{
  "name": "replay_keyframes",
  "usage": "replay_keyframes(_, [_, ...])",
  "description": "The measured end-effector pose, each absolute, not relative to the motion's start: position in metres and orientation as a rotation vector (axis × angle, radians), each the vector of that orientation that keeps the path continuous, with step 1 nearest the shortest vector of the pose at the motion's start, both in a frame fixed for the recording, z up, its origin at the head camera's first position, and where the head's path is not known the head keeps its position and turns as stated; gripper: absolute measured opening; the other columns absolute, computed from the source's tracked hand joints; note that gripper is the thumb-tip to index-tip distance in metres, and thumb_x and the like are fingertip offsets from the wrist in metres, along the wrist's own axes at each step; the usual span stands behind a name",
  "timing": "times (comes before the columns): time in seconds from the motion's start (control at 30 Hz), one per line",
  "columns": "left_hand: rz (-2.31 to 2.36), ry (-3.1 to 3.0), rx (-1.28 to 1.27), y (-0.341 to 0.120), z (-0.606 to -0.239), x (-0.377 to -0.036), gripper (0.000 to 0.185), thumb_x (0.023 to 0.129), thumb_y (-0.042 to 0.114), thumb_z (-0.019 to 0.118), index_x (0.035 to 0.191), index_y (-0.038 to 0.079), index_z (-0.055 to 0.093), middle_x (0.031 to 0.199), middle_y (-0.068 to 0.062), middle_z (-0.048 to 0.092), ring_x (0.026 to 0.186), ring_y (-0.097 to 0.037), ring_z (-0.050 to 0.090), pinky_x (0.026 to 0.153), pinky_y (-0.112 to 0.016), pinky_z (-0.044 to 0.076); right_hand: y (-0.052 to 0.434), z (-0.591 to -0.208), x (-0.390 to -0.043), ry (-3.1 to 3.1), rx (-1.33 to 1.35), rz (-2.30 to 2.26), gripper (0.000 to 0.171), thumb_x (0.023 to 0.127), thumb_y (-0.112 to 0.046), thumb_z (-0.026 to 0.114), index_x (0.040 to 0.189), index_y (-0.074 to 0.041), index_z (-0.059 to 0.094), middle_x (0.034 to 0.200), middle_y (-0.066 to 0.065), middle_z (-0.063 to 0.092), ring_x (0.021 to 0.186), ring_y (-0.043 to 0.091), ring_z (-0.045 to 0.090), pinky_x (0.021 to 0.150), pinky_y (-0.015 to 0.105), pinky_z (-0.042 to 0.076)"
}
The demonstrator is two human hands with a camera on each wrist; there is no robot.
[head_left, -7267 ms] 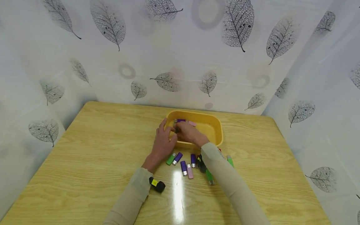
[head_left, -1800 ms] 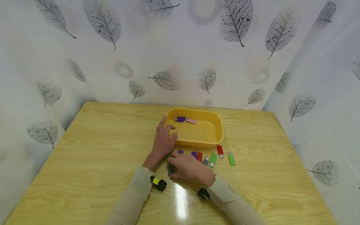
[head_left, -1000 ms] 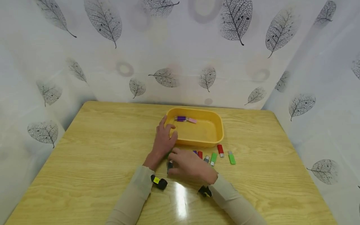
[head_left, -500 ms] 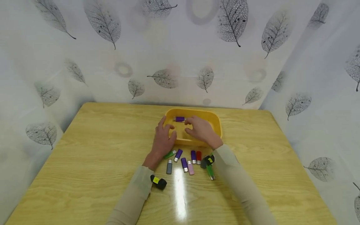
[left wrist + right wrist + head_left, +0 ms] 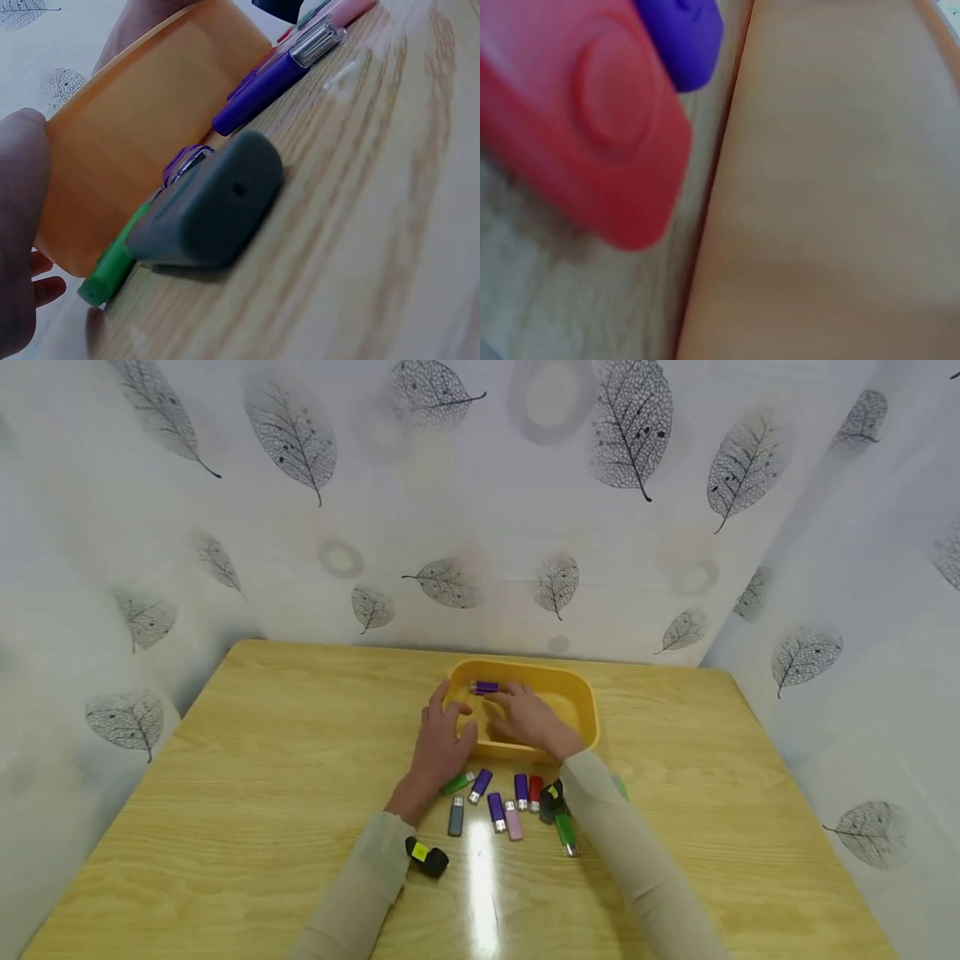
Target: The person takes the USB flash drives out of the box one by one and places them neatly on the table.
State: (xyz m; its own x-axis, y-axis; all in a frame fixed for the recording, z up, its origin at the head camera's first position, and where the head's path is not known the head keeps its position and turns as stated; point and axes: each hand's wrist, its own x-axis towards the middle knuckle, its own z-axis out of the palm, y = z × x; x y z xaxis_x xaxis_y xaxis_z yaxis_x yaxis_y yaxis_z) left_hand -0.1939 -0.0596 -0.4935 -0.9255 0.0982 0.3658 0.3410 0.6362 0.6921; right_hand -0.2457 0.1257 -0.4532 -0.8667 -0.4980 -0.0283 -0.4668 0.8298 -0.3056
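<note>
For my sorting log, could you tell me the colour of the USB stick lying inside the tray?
Purple: the USB stick in the yellow tray shows best in the head view.

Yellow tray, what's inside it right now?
Inside the yellow tray lies a purple USB stick near the far wall. The right hand reaches in and covers the middle, so anything under it stays hidden. The left hand rests on the near left rim.

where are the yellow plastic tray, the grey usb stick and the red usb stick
yellow plastic tray (image 5: 590, 714), head view, on its right rim
grey usb stick (image 5: 214, 206), left wrist view, on its rounded grey body
red usb stick (image 5: 592, 127), right wrist view, on its flat red casing
</note>
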Motion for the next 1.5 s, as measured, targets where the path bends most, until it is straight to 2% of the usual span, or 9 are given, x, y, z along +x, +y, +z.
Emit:
replay_keyframes(0.23, [-1.171,-2.566,-0.347,-0.0588,-0.4953,-0.1926,0.031,0.093,0.029,0.048,0.108,0.005,0.061,0.160,-0.016,0.024,0.124,-0.038,0.043,0.096,-0.053,0.046,0.1240,-0.4561,-0.2430,2.912,-0.760,-0.449,0.051,0.094,-0.029,0.065,0.141,-0.011,0.054,0.145,0.018,0.046,0.130,0.037,0.046,0.104,0.049,0.043])
replay_keyframes(0.5, [-1.186,-2.578,-0.343,-0.0588,-0.4932,-0.1931,0.032,0.093,0.030,0.048,0.109,0.006,0.061,0.161,-0.015,0.023,0.127,-0.037,0.041,0.097,-0.053,0.045,0.1243,-0.4537,-0.2422,2.962,-0.724,-0.426,0.046,0.094,-0.022,0.064,0.135,-0.006,0.054,0.131,0.018,0.052,0.118,0.034,0.052,0.098,0.047,0.047])
replay_keyframes(0.93, [-1.194,-2.605,-0.326,-0.0579,-0.4909,-0.1904,0.032,0.094,0.029,0.048,0.111,0.006,0.061,0.162,-0.013,0.020,0.129,-0.036,0.040,0.099,-0.052,0.044,0.1235,-0.4541,-0.2425,2.981,-0.608,-0.369,0.043,0.094,-0.020,0.061,0.133,-0.002,0.055,0.128,0.019,0.053,0.113,0.033,0.056,0.094,0.046,0.050])
replay_keyframes(1.23, [-1.213,-2.589,-0.341,-0.0581,-0.4907,-0.1905,0.030,0.093,0.028,0.049,0.110,0.005,0.061,0.162,-0.014,0.020,0.130,-0.036,0.038,0.102,-0.053,0.042,0.1230,-0.4553,-0.2439,2.981,-0.530,-0.324,0.035,0.095,-0.018,0.054,0.125,0.000,0.058,0.120,0.018,0.053,0.101,0.030,0.058,0.087,0.044,0.053])
replay_keyframes(1.5, [-1.202,-2.595,-0.342,-0.0580,-0.4924,-0.1925,0.031,0.093,0.028,0.049,0.110,0.005,0.061,0.162,-0.014,0.021,0.130,-0.037,0.039,0.102,-0.053,0.042,0.1237,-0.4561,-0.2426,3.029,-0.418,-0.282,0.028,0.094,-0.018,0.052,0.113,0.001,0.061,0.110,0.017,0.050,0.093,0.033,0.057,0.078,0.048,0.053])
